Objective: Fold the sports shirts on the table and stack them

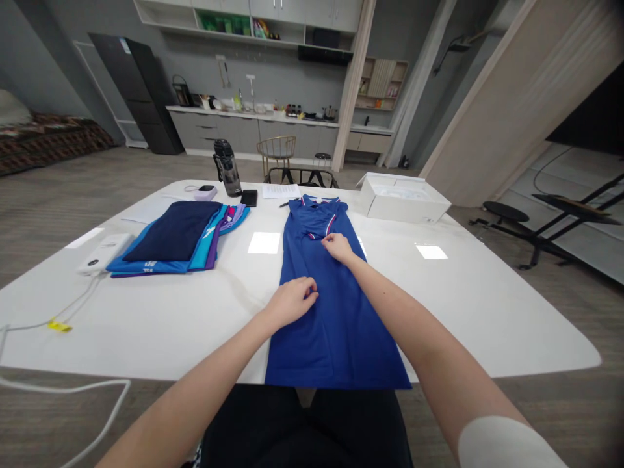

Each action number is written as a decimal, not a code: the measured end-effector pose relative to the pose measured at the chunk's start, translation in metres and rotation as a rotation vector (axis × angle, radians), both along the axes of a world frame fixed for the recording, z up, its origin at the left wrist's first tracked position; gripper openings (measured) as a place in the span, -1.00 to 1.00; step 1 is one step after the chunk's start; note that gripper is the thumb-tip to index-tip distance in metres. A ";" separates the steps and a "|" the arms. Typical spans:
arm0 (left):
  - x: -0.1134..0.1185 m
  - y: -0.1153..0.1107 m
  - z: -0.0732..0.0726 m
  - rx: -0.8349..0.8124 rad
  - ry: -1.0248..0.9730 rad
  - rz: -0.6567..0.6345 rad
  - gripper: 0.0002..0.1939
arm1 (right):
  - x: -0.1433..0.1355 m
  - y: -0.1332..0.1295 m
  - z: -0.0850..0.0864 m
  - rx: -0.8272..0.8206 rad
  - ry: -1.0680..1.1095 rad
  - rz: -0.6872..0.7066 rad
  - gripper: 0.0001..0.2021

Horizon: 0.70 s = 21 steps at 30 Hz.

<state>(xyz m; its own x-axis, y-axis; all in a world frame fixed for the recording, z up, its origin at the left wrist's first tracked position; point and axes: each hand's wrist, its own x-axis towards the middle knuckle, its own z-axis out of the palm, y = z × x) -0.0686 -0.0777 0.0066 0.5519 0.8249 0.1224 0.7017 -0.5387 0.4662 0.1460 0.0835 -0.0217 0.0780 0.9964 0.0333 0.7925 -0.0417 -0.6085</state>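
A blue polo shirt (344, 318) with red and white trim lies lengthwise on the white table, its collar away from me and its hem at the near edge. Its sides are folded inward, and a trimmed sleeve lies across the upper part. My right hand (338, 248) pinches the edge of that sleeve between thumb and fingertips. Lower down, my left hand (292, 300) rests on the shirt's left side, fingers loosely bent and thumb apart, gripping nothing that I can see.
Left on the white table (234, 331) is a stack of folded clothes (173, 234), beside a white power strip (104, 253) with cables. Farther back stand a dark bottle (227, 169), a black phone-like item (249, 198) and papers (281, 190). An open white box (404, 198) sits back right.
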 end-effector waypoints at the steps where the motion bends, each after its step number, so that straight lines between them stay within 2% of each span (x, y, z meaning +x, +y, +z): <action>1: 0.003 0.020 0.000 0.025 -0.015 0.061 -0.89 | 0.009 0.012 0.001 0.010 -0.019 -0.030 -0.80; 3: 0.015 0.061 -0.001 0.086 -0.013 0.158 -0.87 | 0.025 0.037 0.003 0.027 -0.054 -0.080 -0.79; 5: 0.034 0.101 -0.002 0.144 0.032 0.200 -0.83 | 0.039 0.062 0.004 0.040 -0.086 -0.111 -0.77; 8: 0.068 0.153 -0.006 0.222 0.136 0.196 -0.75 | 0.055 0.096 0.003 0.050 -0.118 -0.130 -0.74; 11: 0.096 0.192 -0.014 0.269 0.233 0.169 -0.68 | 0.061 0.126 -0.001 0.075 -0.171 -0.120 -0.67; 13: 0.106 0.211 -0.022 0.270 0.269 0.153 -0.69 | 0.060 0.143 -0.006 0.095 -0.244 -0.109 -0.57; 16: 0.106 0.230 -0.032 0.235 0.242 0.118 -0.76 | 0.058 0.163 -0.017 0.055 -0.337 -0.090 -0.49; 19: 0.100 0.238 -0.034 0.180 0.114 0.116 -0.83 | 0.057 0.178 -0.021 0.040 -0.323 -0.074 -0.62; 21: 0.099 0.240 -0.028 0.185 -0.027 0.163 -0.85 | 0.060 0.187 -0.016 0.114 -0.233 -0.054 -0.71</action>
